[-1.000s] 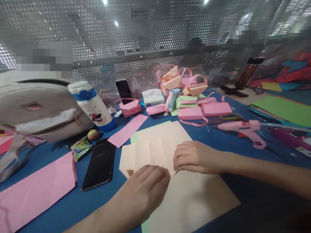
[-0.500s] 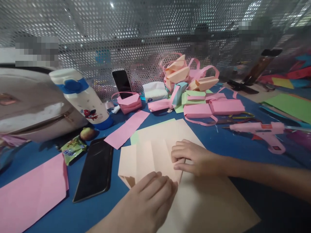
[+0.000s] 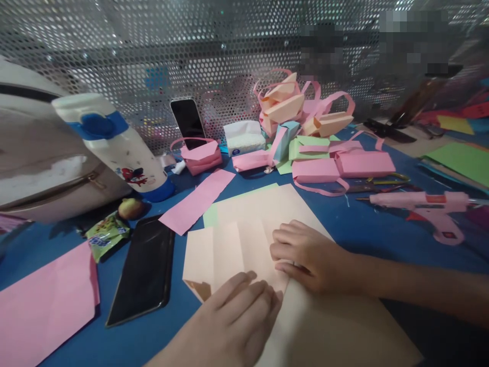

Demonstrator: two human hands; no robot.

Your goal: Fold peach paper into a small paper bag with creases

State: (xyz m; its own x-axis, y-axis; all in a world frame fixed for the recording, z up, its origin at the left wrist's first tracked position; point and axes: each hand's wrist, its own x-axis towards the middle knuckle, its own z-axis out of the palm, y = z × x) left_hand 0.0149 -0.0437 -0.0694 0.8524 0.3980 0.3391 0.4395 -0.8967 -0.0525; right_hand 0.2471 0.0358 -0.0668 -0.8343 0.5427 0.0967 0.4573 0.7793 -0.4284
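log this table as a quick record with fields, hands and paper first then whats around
left hand: at the near edge of the folded peach paper, grip unclear
right hand: at that paper's right end
paper state: creased into panels
beneath: flat peach sheet
left side: dark phone lying flat, green snack packet
right side: pink glue gun
beyond: pink strip, small paper bags
table: blue

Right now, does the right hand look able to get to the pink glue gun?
Probably yes: nothing seems to stand between the right hand and the glue gun, though that hand would first have to leave the folded paper.
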